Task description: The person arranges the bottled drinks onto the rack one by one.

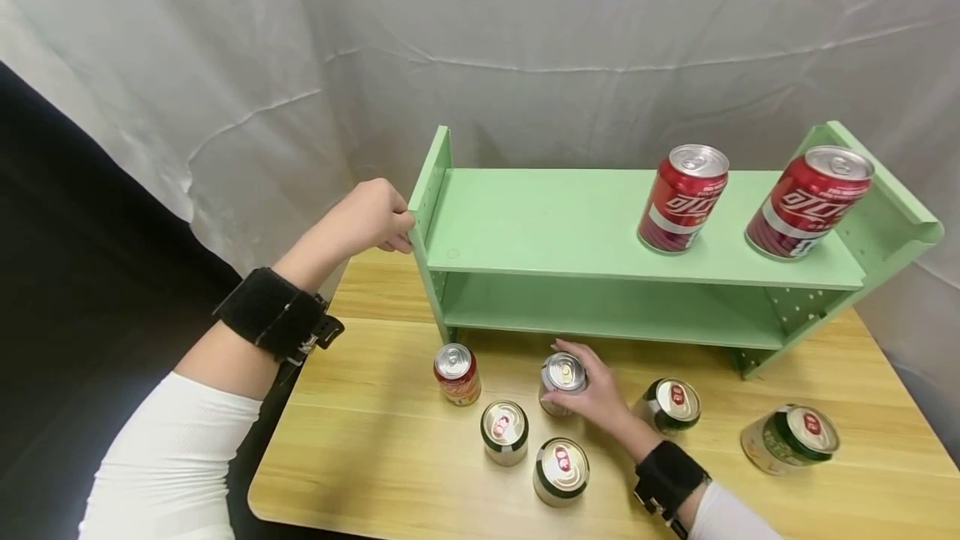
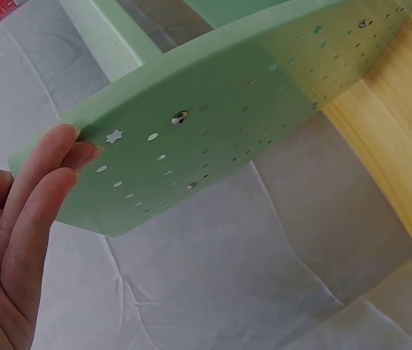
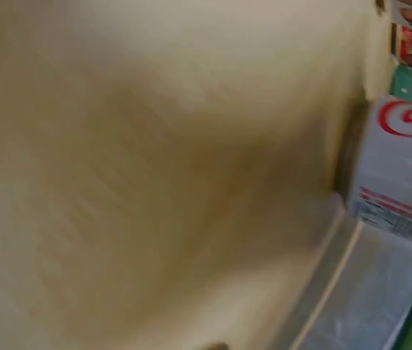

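A light green two-level shelf (image 1: 570,223) stands on a wooden table (image 1: 390,440). My left hand (image 1: 371,219) grips the top front corner of its left side panel (image 2: 213,138), with fingertips (image 2: 60,157) on the panel's outer face. My right hand (image 1: 600,398) curls round a silver-topped can (image 1: 564,372) standing on the table just in front of the shelf. The right wrist view is blurred and shows only table surface and a white and red can (image 3: 399,168) at the right.
Two red cans (image 1: 682,198) (image 1: 808,202) stand on the shelf's top board. Around my right hand stand a red-orange can (image 1: 457,373), two silver cans (image 1: 504,432) (image 1: 561,472) and two green cans (image 1: 671,405) (image 1: 791,438). A white curtain hangs behind.
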A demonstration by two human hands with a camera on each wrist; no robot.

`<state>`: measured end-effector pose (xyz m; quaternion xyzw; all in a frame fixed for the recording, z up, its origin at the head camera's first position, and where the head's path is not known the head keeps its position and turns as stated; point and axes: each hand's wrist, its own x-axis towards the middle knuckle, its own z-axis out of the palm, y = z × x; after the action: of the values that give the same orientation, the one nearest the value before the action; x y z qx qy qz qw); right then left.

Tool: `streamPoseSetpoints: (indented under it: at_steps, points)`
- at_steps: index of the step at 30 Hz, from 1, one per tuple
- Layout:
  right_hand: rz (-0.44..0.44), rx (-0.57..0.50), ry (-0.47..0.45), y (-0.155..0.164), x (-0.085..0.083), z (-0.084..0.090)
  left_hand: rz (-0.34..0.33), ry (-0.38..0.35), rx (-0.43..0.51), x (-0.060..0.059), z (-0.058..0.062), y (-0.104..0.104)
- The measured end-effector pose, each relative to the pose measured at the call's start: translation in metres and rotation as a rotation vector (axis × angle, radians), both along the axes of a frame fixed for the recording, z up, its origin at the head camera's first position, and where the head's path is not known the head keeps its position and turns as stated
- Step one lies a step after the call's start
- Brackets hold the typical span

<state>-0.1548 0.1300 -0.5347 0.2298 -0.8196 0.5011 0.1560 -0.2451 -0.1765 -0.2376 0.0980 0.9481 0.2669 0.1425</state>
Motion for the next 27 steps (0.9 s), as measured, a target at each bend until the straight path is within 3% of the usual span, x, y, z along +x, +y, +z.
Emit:
streamPoseSetpoints:
  at_steps: [5,12,21,27]
  points:
    - [-0.076,-0.040,-0.160,0.005,-0.005,-0.017,-0.010,0.034,0.002,-0.002,0.005,0.004]
    - [-0.128,-0.069,-0.189,0.009,-0.003,-0.025,-0.039,0.053,-0.006,-0.003,0.008,0.012]
    - [-0.091,-0.061,-0.193,-0.005,0.017,0.000,-0.041,0.031,0.004,0.003,-0.002,0.002]
    - [-0.083,-0.070,-0.230,-0.007,0.019,0.002,-0.045,0.029,0.012,0.006,-0.004,-0.002]
